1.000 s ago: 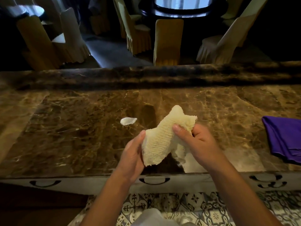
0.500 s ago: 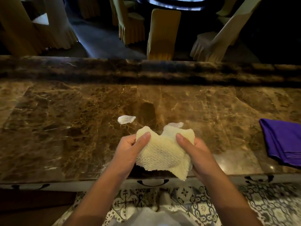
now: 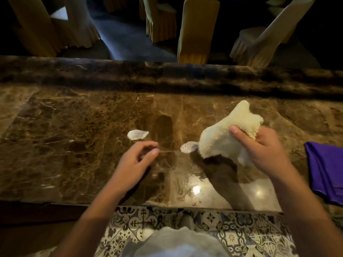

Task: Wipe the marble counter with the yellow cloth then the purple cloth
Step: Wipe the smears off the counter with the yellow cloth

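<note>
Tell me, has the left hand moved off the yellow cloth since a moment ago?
Yes. The left hand has let go and drawn left, now empty near the left foam blob; the yellow cloth is in the right hand alone.

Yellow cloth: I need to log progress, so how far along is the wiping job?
Early. Done: nothing that shows; two white foamy patches sit unwiped on the marble counter. In hand: the right hand holds the yellow cloth bunched above the counter; the left hand is empty. Left: the yellow wipe, then the purple cloth, which lies folded at the right.
</note>
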Demonstrator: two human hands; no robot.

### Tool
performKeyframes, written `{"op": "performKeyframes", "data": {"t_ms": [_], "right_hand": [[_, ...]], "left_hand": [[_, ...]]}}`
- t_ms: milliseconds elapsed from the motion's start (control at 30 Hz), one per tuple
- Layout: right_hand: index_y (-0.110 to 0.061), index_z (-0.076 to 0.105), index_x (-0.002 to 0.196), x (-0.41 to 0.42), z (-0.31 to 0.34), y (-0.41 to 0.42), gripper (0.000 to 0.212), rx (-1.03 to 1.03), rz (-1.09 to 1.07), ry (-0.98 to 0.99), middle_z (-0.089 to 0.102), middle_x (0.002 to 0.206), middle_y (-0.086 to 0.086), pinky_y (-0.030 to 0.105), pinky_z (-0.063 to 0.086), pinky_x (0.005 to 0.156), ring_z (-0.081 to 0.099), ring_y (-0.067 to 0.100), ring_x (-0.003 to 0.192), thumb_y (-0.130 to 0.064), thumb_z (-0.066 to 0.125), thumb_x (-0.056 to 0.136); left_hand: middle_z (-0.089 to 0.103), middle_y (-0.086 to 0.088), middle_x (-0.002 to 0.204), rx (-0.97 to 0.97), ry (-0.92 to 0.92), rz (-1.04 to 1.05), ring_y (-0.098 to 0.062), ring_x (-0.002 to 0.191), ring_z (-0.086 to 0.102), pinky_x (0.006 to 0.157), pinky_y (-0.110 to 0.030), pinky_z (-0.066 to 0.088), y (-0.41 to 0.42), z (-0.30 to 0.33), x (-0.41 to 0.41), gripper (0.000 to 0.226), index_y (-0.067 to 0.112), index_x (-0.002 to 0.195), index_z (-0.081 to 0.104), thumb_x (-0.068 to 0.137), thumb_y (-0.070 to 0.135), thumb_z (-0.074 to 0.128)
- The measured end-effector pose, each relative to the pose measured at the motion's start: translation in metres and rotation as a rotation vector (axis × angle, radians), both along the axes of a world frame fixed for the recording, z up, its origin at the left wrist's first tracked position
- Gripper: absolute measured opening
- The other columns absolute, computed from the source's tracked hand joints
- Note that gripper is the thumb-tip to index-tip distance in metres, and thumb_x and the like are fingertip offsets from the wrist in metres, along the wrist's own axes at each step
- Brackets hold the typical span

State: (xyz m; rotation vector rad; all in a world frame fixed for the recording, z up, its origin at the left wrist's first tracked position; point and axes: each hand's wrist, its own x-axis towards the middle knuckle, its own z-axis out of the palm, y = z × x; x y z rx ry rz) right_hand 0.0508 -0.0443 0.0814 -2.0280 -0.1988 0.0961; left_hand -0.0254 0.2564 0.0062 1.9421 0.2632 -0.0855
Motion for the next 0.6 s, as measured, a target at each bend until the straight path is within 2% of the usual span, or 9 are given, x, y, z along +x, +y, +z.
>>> {"op": "performKeyframes", "data": {"t_ms": [67, 100, 167, 233, 300, 333, 400, 533, 600], "right_hand": [[-0.012, 0.072, 0.089, 0.010, -0.015, -0.010, 0.064, -0.398, 0.006, -0.132, 0.070, 0.079, 0.004, 0.036, 0.052, 0.061, 0.067, 0.021, 0.073, -0.071, 0.049, 0.090], [-0.011, 0.070, 0.086, 0.009, -0.027, -0.010, 0.069, -0.569, 0.024, -0.175, 0.067, 0.078, 0.005, 0.035, 0.051, 0.063, 0.064, 0.024, 0.073, -0.073, 0.041, 0.091], [-0.010, 0.071, 0.083, -0.001, -0.054, -0.008, 0.058, -0.760, 0.120, -0.270, 0.070, 0.086, 0.011, 0.045, 0.053, 0.087, 0.066, 0.032, 0.089, -0.058, 0.043, 0.099], [-0.014, 0.073, 0.079, -0.019, -0.083, -0.009, 0.054, -0.846, 0.247, -0.214, 0.074, 0.103, 0.009, 0.051, 0.039, 0.112, 0.062, 0.031, 0.114, -0.056, 0.046, 0.098], [-0.019, 0.076, 0.107, -0.036, -0.106, -0.011, 0.066, -0.793, 0.319, -0.097, 0.066, 0.135, 0.004, 0.049, 0.022, 0.124, 0.045, 0.021, 0.139, -0.070, 0.036, 0.095], [-0.022, 0.071, 0.123, -0.041, -0.116, -0.011, 0.073, -0.725, 0.291, -0.081, 0.058, 0.147, 0.002, 0.049, 0.020, 0.124, 0.037, 0.018, 0.145, -0.074, 0.029, 0.094], [-0.024, 0.061, 0.138, -0.043, -0.131, -0.003, 0.072, -0.633, 0.178, -0.103, 0.048, 0.156, 0.003, 0.055, 0.023, 0.123, 0.028, 0.021, 0.152, -0.070, 0.025, 0.097], [-0.032, 0.027, 0.159, -0.026, -0.151, 0.021, 0.067, -0.898, 0.141, -0.112, 0.014, 0.171, 0.003, 0.055, 0.004, 0.127, 0.000, 0.027, 0.159, -0.064, 0.022, 0.100], [-0.033, 0.020, 0.160, -0.005, -0.155, 0.029, 0.068, -0.960, 0.142, -0.125, 0.010, 0.172, 0.004, 0.054, 0.003, 0.127, -0.003, 0.028, 0.159, -0.065, 0.021, 0.100]], "left_hand": [[0.064, 0.009, 0.123, 0.225, -0.060, 0.076, -0.008, 0.113, 0.061, 0.101, -0.042, 0.051, 0.029, -0.012, -0.002, 0.026, 0.027, 0.123, 0.066, 0.098, 0.029, 0.060], [0.063, 0.004, 0.128, 0.345, -0.076, 0.102, -0.014, 0.120, 0.058, 0.105, -0.044, 0.047, 0.045, -0.019, -0.004, 0.027, 0.023, 0.124, 0.066, 0.097, 0.028, 0.060], [0.059, -0.007, 0.139, 0.573, -0.056, 0.142, -0.026, 0.134, 0.050, 0.112, -0.049, 0.040, 0.078, -0.035, -0.007, 0.034, 0.015, 0.128, 0.065, 0.096, 0.026, 0.063], [0.053, -0.016, 0.149, 0.763, 0.018, 0.176, -0.034, 0.144, 0.041, 0.116, -0.056, 0.035, 0.107, -0.052, -0.010, 0.044, 0.009, 0.136, 0.060, 0.096, 0.028, 0.065], [0.046, -0.021, 0.155, 0.871, 0.087, 0.201, -0.040, 0.150, 0.032, 0.119, -0.060, 0.029, 0.127, -0.064, -0.009, 0.055, 0.005, 0.143, 0.052, 0.096, 0.032, 0.064], [0.042, -0.022, 0.158, 0.900, 0.105, 0.198, -0.041, 0.152, 0.028, 0.120, -0.062, 0.026, 0.133, -0.068, -0.006, 0.059, 0.005, 0.146, 0.048, 0.098, 0.035, 0.061], [0.036, -0.020, 0.162, 0.950, 0.106, 0.152, -0.040, 0.154, 0.023, 0.121, -0.064, 0.021, 0.140, -0.075, 0.000, 0.061, 0.009, 0.151, 0.041, 0.102, 0.043, 0.048], [0.019, -0.010, 0.171, 0.986, 0.145, 0.080, -0.030, 0.159, 0.008, 0.125, -0.057, 0.006, 0.145, -0.083, 0.007, 0.076, 0.019, 0.160, 0.025, 0.098, 0.063, 0.020], [0.012, -0.006, 0.172, 0.988, 0.158, 0.082, -0.026, 0.160, 0.002, 0.126, -0.055, 0.002, 0.146, -0.085, 0.008, 0.079, 0.021, 0.161, 0.019, 0.097, 0.067, 0.016]]}}
